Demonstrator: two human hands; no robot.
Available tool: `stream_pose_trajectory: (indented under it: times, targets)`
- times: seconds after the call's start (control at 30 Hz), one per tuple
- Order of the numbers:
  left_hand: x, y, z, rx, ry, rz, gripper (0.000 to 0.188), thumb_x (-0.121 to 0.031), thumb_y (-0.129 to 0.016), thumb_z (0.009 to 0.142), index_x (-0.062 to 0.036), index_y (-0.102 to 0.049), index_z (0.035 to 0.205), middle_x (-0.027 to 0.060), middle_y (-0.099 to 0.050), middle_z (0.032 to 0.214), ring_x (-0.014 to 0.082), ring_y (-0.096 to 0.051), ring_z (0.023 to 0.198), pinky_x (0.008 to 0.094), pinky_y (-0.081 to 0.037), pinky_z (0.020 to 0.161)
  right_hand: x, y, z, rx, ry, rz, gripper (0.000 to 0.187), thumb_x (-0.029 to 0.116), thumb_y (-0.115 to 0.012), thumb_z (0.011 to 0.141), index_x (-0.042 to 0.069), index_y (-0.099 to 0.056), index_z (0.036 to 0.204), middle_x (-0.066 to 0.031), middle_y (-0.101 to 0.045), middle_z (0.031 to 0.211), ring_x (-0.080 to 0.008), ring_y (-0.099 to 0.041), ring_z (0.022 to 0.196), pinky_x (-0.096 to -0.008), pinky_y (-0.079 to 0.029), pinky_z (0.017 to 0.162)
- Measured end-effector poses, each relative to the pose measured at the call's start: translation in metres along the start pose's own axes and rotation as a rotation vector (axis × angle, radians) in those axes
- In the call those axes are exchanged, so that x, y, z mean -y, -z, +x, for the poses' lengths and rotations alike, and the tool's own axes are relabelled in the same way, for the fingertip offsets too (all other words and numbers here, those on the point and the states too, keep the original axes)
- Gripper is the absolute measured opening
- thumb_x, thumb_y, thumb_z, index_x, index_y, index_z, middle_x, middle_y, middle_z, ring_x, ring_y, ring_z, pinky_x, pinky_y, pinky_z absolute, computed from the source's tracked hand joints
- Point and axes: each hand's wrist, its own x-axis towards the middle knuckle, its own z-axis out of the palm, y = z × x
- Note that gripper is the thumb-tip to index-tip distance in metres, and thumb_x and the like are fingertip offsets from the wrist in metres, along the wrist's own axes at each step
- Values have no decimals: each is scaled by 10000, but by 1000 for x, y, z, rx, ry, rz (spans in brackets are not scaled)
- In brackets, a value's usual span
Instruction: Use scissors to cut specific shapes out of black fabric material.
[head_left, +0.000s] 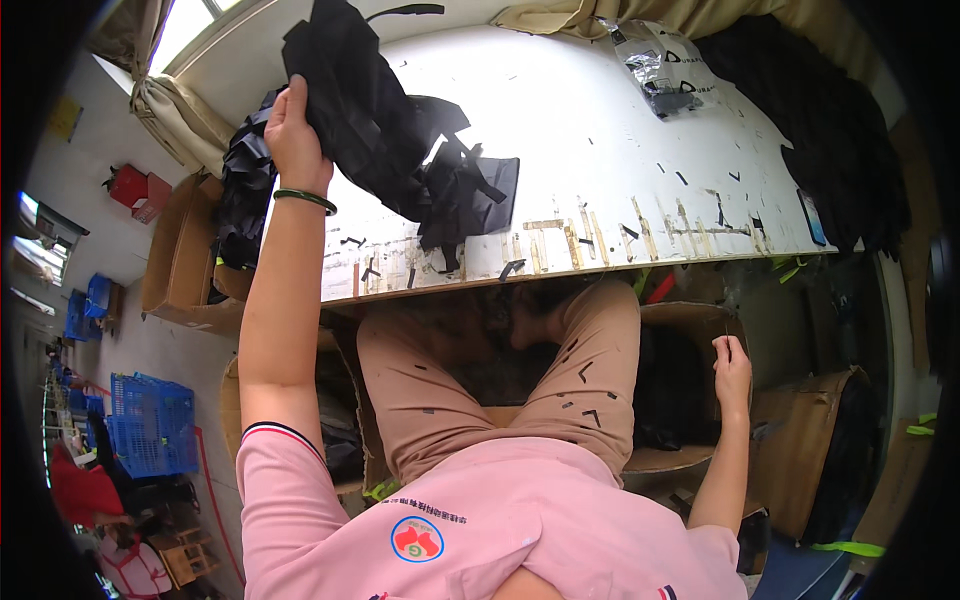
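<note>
At the table's far left, my left hand point(296, 138) is closed on a bunch of black fabric pieces point(360, 110). The bunch is raised at its far end, and its near, strip-like end rests on the white table point(590, 150). A dark bangle point(306, 198) circles my left wrist. Off the table's near edge at the right, my right hand point(733, 372) is pinched shut above an open cardboard box point(690, 458). Whatever its fingertips hold, if anything, is too small to make out.
A dark fabric heap point(820, 120) covers the table's right end, beside a clear plastic bag point(665, 70) and a phone-like object point(810, 217). Small black scraps dot the table and my trousers point(590, 385). Cardboard boxes point(185, 250) stand left; blue crates point(152, 422) lie beyond.
</note>
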Motion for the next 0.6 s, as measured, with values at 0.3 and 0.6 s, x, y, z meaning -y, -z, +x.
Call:
stream_pose_trajectory:
  times: [0.3,0.6]
  targets:
    - [-25,-2,35,-67,103,257,207,-185,-598,986,-9,-663,1075,52,-704,962,153,-677,829,268,-550,714,135,-108,8,221,357,320,133,130,-635,949,1,-666,932,-40,-571,677,-104,-516,601,-259,-427,575]
    - [-97,-13,16,115,17,-277,301,-273,-555,1014,-35,-618,1187,100,-680,1176,228,-647,1089,382,-491,1003,192,-116,-16,399,331,523,196,181,-632,972,-4,-687,938,2,-620,745,-65,-509,656,-235,-408,605]
